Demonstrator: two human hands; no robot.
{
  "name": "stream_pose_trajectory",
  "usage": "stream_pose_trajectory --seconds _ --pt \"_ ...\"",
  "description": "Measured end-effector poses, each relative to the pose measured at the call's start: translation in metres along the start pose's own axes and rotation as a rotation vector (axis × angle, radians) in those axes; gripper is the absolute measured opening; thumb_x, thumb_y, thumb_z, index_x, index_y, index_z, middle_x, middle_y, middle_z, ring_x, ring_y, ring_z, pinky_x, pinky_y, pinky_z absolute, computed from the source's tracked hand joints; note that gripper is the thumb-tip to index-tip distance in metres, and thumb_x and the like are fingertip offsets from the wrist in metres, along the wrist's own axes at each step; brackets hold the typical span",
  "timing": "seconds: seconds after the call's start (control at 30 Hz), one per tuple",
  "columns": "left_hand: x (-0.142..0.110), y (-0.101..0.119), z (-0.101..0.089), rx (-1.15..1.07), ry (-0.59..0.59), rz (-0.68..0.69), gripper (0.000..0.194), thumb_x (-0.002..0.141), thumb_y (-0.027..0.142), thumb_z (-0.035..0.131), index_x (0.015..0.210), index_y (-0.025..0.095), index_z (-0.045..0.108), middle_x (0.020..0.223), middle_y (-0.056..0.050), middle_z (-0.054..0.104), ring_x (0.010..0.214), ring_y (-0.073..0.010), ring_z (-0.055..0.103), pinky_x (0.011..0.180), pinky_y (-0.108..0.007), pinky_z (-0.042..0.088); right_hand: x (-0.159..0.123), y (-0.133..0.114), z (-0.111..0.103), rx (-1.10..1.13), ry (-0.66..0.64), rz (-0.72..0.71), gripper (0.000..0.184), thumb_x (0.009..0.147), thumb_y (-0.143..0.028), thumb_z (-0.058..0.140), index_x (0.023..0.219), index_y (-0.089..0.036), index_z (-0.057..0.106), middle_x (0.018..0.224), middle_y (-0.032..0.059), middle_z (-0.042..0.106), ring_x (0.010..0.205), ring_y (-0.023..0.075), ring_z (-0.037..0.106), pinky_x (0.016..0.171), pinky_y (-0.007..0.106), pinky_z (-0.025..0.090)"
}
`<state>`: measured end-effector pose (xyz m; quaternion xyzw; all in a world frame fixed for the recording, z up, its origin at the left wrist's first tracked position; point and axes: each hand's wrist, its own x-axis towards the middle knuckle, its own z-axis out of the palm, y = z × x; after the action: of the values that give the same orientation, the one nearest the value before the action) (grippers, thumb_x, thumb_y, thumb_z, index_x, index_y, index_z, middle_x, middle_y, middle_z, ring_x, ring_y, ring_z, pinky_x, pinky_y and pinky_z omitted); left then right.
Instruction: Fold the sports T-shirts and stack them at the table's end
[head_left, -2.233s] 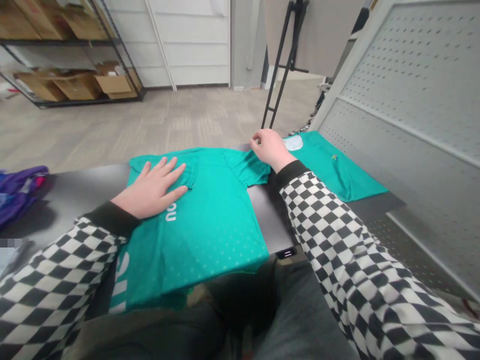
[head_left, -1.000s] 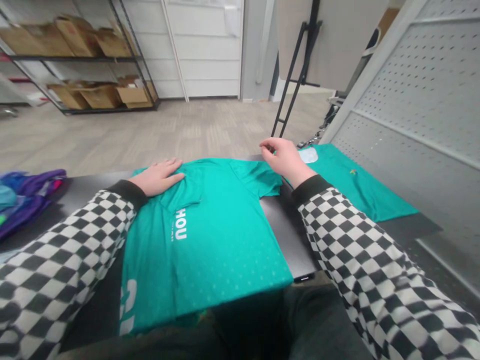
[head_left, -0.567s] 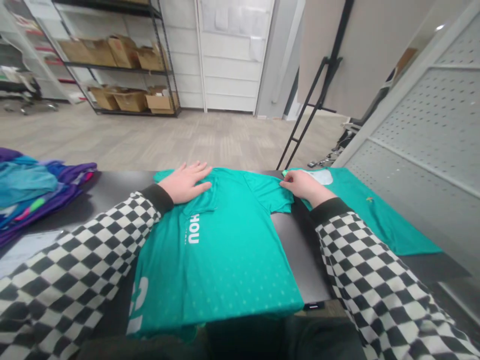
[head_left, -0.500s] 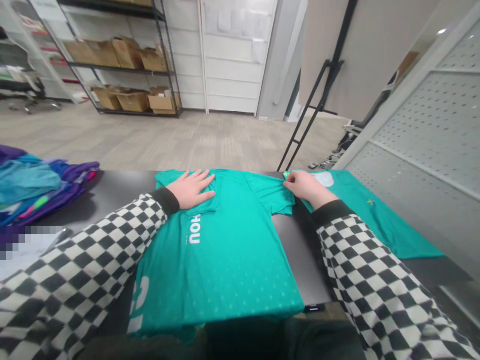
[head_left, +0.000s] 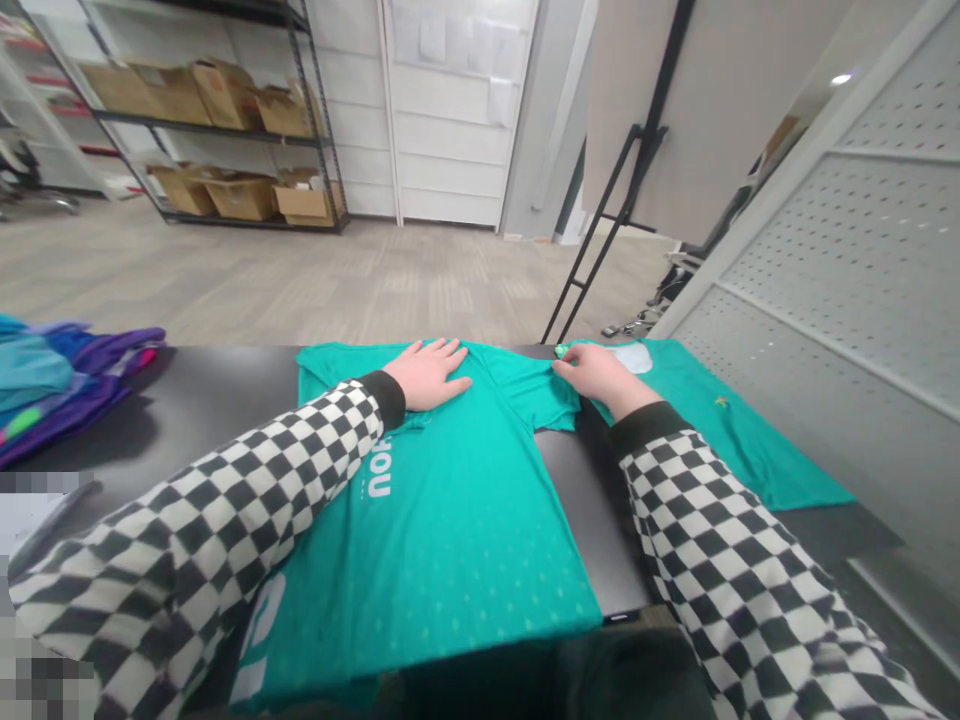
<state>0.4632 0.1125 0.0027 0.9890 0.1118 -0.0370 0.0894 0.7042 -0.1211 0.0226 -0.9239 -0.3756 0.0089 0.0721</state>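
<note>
At a black table (head_left: 180,400), a person's left hand (head_left: 429,375) lies flat on a teal shirt (head_left: 442,530), fingers spread apart and palm down, just below the collar. The right hand (head_left: 598,376) sits at the far end of the shirt's sleeve (head_left: 544,395), fingers and thumb drawn together at its edge; whether they are clamped on the cloth, the view cannot say.

The shirt lies spread out, chest up, ahead of and below the left hand, its white lettering (head_left: 379,475) just beneath that hand and partly under the checked cuff (head_left: 382,400). Flat, wide fingers appear the sound way to pin such thin fabric, with light pressure so it does not drag or pucker.

Just beyond the right hand lies a second teal shirt (head_left: 712,440), with a small green item (head_left: 560,351) near the fingertips. Far left of the left hand sits a heap of purple and blue clothes (head_left: 67,375).
</note>
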Motion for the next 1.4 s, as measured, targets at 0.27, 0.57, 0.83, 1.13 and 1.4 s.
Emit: stream_pose_trajectory --seconds 0.27,0.57,0.83,1.13,1.4 --pt "-0.008 -0.002 0.002 -0.025 0.116 0.052 0.089 0.113 0.065 0.038 0.187 0.016 0.032 0.194 -0.015 0.022 0.182 -0.0383 0.019 0.146 -0.068 0.008 0.001 0.002 -0.005 -0.070 -0.015 -0.003 0.022 0.108 -0.029 0.067 0.111 -0.016 0.084 0.117 0.0186 0.086 0.109 0.0308 0.078 0.086 0.033 0.051" --pt "-0.020 -0.004 -0.019 -0.086 0.399 0.046 0.075 0.116 0.054 0.034 0.179 0.015 0.047 0.188 -0.016 0.041 0.178 -0.0338 0.033 0.148 -0.063 0.012 -0.005 0.002 -0.010 0.066 0.081 0.134 0.030 0.105 -0.031 0.071 0.127 -0.013 0.081 0.120 0.0181 0.085 0.110 0.0302 0.078 0.086 0.032 0.052" --pt "-0.112 -0.061 -0.029 -0.016 0.219 -0.179 0.081 0.108 0.063 0.044 0.173 0.016 0.059 0.180 -0.018 0.053 0.168 -0.0401 0.048 0.141 -0.057 0.035 -0.002 -0.003 -0.013 0.219 0.126 0.080 0.010 0.091 -0.027 0.075 0.099 -0.023 0.078 0.089 0.0088 0.079 0.091 0.0292 0.074 0.077 0.034 0.052" --pt "-0.116 -0.053 0.014 -0.076 0.119 -0.233 0.093 0.110 0.077 0.043 0.184 0.021 0.042 0.193 -0.018 0.025 0.180 -0.0486 0.020 0.143 -0.074 0.012 -0.011 -0.048 -0.035 1.249 -0.025 0.100 0.037 0.061 -0.037 0.092 0.080 -0.027 0.061 0.063 -0.0042 0.059 0.055 0.0170 0.056 0.054 0.030 0.049" --pt "-0.122 -0.070 -0.003 -0.125 0.476 -0.270 0.057 0.112 0.035 0.037 0.149 0.018 0.078 0.158 -0.013 0.075 0.156 -0.0328 0.062 0.147 -0.067 0.011 -0.019 -0.219 -0.043 1.093 -0.336 -0.310 0.033 0.074 -0.032 0.091 0.088 -0.027 0.062 0.051 -0.0107 0.051 0.038 0.0101 0.041 0.036 0.021 0.025"
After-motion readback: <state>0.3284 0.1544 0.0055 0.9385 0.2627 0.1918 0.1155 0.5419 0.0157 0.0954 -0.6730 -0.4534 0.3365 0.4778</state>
